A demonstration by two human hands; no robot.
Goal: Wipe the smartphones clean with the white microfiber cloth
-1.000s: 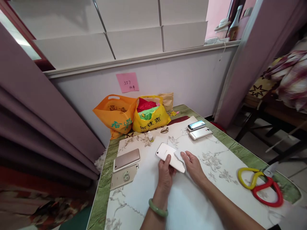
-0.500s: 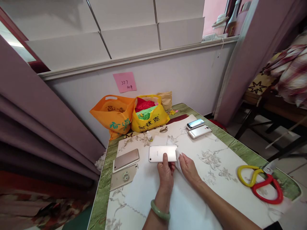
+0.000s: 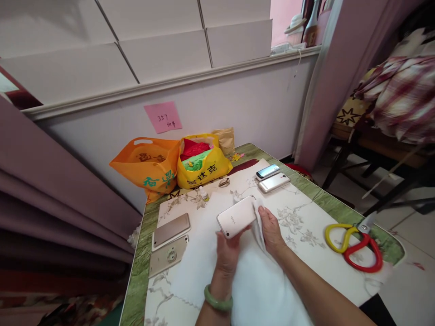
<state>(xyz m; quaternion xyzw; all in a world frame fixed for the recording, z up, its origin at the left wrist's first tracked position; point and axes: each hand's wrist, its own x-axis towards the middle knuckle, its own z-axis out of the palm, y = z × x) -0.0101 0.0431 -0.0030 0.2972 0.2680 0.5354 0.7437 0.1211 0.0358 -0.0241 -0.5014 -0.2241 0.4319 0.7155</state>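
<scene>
A white smartphone (image 3: 236,216) is tilted above the table, its back with logo and camera facing up. My left hand (image 3: 228,251) grips it from below, fingers closed around its lower side and partly hidden by the phone. At the phone's right end, my right hand (image 3: 271,228) pinches a white cloth (image 3: 258,222) against the edge. More of this cloth hangs down over the table's front toward me. A green bangle (image 3: 218,299) circles my left wrist.
Two phones (image 3: 172,230) lie at left, one with a ring holder; two more (image 3: 274,182) at back right. Large scissors (image 3: 353,246) rest on the right. A small bottle (image 3: 204,194), glasses (image 3: 224,182), an orange bag (image 3: 146,167) and a yellow bag (image 3: 204,167) stand or lie at the back.
The phone has turned in my left hand: its camera end now points down toward me, and my thumb has left its back. The right hand with the cloth stays at its right end.
</scene>
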